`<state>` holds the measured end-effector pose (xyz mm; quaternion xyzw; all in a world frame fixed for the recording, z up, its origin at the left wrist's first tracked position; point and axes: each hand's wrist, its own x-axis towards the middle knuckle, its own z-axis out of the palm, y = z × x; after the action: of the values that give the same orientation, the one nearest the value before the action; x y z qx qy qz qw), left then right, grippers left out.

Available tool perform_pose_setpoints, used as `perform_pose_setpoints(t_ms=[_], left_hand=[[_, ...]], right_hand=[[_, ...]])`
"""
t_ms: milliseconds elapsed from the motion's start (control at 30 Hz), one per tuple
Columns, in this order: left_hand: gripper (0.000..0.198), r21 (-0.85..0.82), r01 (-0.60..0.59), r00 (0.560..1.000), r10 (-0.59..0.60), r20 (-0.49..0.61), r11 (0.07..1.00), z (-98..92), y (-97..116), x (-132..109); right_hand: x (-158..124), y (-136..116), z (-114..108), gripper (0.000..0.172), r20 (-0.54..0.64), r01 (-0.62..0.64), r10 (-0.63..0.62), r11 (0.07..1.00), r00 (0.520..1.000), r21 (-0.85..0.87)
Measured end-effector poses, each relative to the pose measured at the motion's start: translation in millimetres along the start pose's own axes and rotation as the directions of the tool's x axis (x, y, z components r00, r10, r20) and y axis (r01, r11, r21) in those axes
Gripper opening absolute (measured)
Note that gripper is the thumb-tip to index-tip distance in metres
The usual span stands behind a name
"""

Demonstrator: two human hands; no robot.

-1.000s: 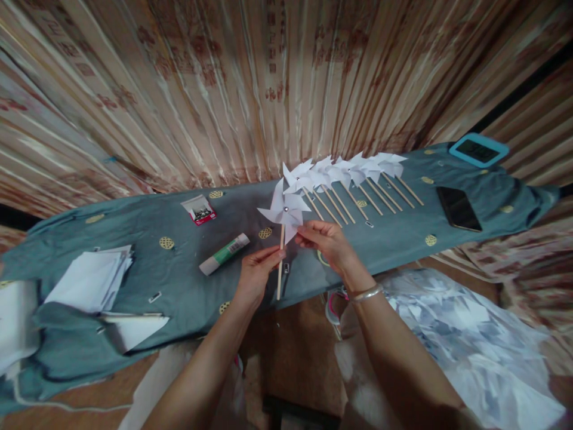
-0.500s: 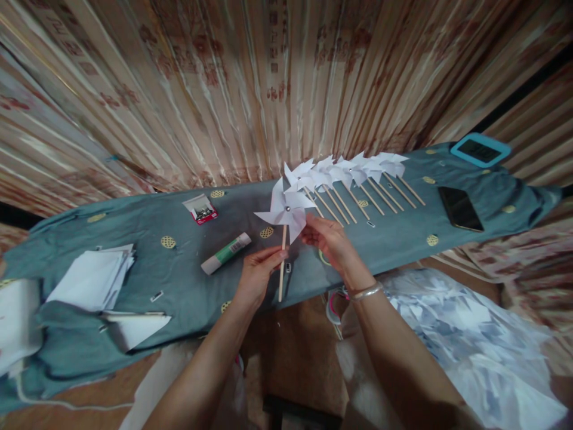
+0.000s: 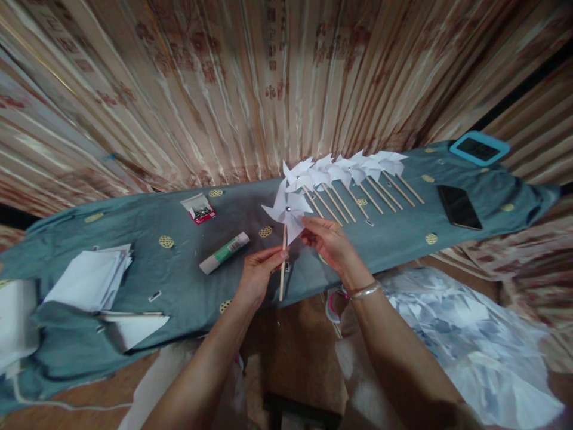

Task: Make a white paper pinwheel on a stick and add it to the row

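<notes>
A white paper pinwheel with a silver pin at its centre is held up over the table's front half. My left hand is closed round its wooden stick, thumb and fingers pinching it below the blades. At the pinwheel's right side, my right hand has its fingers curled, with the tips at the edge of a blade. Just behind, several finished pinwheels lie in an overlapping row, sticks pointing towards me. A green-and-white glue stick lies left of my left hand.
On the cloth-covered table are a small red-and-white box of metal pins, a stack of white paper, a phone and a blue-framed device. A plastic bag of paper pieces is at lower right. A curtain hangs behind.
The pinwheel's blades have turned slightly, and my right fingertips have come onto the blade's edge. My left hand keeps its grip on the stick.
</notes>
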<state>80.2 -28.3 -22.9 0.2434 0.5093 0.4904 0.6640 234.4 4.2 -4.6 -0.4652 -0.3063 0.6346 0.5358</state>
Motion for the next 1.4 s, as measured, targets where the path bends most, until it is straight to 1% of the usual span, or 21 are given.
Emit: perform_pose_setpoints(t_ms=[267, 367, 467, 567, 700, 833, 900, 1100, 1233, 1400], left_hand=[[0.035, 0.004, -0.012, 1.0, 0.012, 0.01, 1.0, -0.1, -0.1, 0.4], [0.036, -0.011, 0.011, 1.0, -0.011, 0.017, 1.0, 0.5, 1.6, -0.6], [0.037, -0.013, 0.026, 0.999, -0.026, 0.03, 1.0, 0.6, 2.5, -2.0], [0.035, 0.001, 0.031, 0.998, -0.031, 0.059, 1.0, -0.5, 1.9, -2.6], [0.033, 0.026, 0.048, 0.994, -0.05, 0.097, 0.999, -2.7, 0.0, -2.6], [0.035, 0.024, 0.087, 0.984, -0.09, 0.152, 0.996, -3.4, -0.9, -4.0], [0.036, 0.034, 0.1, 0.979, -0.104, 0.177, 0.994, -3.3, -1.0, -5.2], [0.035, 0.05, 0.1, 0.974, -0.108, 0.198, 0.994, -2.9, -0.7, -7.0], [0.033, 0.042, 0.103, 0.975, -0.109, 0.196, 0.994, -2.1, -0.4, -7.2], [0.033, 0.037, 0.103, 0.975, -0.108, 0.194, 0.994, -2.0, 0.7, -7.8]], right_hand=[[0.9, -4.2, -2.3, 0.039, -0.002, 0.001, -0.001, 0.999, 1.0, 0.032], [1.1, -3.7, -2.5, 0.043, -0.005, -0.038, 0.039, 0.998, 0.999, 0.045], [1.9, -1.8, -2.8, 0.044, -0.013, -0.071, 0.073, 0.993, 0.997, 0.094], [2.8, -1.1, -4.1, 0.043, -0.003, -0.043, 0.044, 0.984, 0.999, 0.171], [2.5, -3.9, -6.1, 0.041, 0.054, -0.005, -0.007, 0.975, 0.999, 0.222], [1.5, -7.7, -6.7, 0.036, 0.154, -0.024, -0.014, 0.97, 0.988, 0.243], [1.4, -8.2, -6.5, 0.034, 0.171, -0.037, -0.006, 0.969, 0.985, 0.244], [1.1, -6.4, -4.3, 0.029, 0.15, -0.048, 0.014, 0.973, 0.989, 0.226], [0.0, -6.6, -2.6, 0.025, 0.088, -0.017, 0.0, 0.981, 0.996, 0.193], [-0.9, -6.4, -1.5, 0.026, 0.043, -0.009, 0.002, 0.983, 0.999, 0.183]])
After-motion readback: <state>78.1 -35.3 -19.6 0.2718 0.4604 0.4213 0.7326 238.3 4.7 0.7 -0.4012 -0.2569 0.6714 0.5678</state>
